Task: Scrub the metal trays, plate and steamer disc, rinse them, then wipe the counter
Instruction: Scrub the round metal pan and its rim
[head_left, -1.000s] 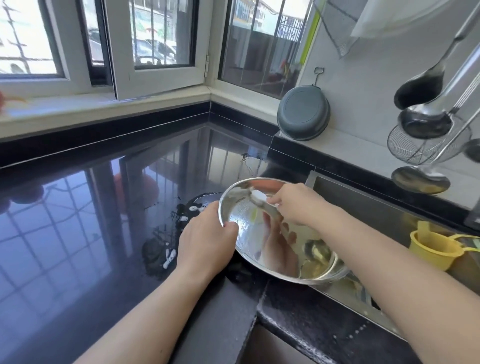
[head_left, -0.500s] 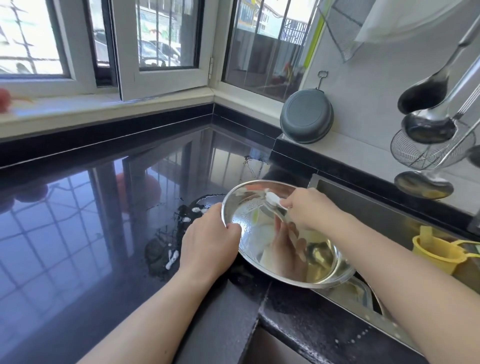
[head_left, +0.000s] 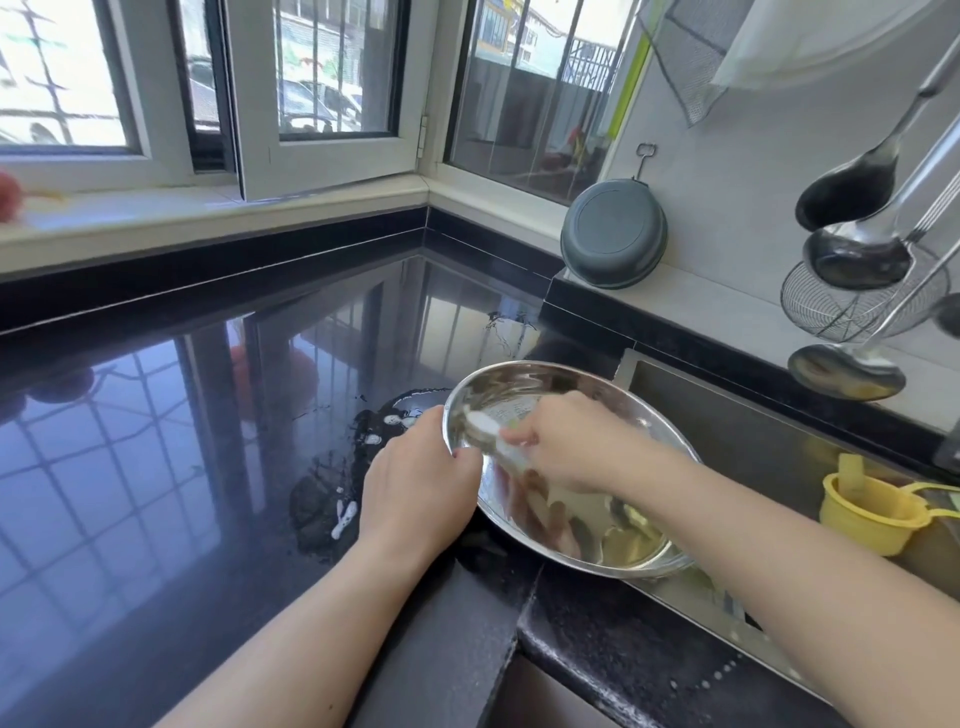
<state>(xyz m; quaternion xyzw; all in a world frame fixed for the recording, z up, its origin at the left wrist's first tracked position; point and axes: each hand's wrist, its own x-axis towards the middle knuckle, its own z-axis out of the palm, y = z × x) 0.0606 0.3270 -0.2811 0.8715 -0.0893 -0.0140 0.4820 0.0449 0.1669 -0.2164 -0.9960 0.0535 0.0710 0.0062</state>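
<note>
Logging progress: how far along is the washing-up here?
Done: nothing visibly finished. In hand: the left hand grips the rim of a round metal tray at the sink edge while the right hand scrubs inside it with a white scrubber. Left: rinsing, other pieces, and wiping the suds-spattered black counter.

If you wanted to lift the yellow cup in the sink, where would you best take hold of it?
Probably by the yellow cup's handle, coming from the right: the handle juts out sideways toward the frame edge, while the right hand's forearm crosses its left side.
</note>
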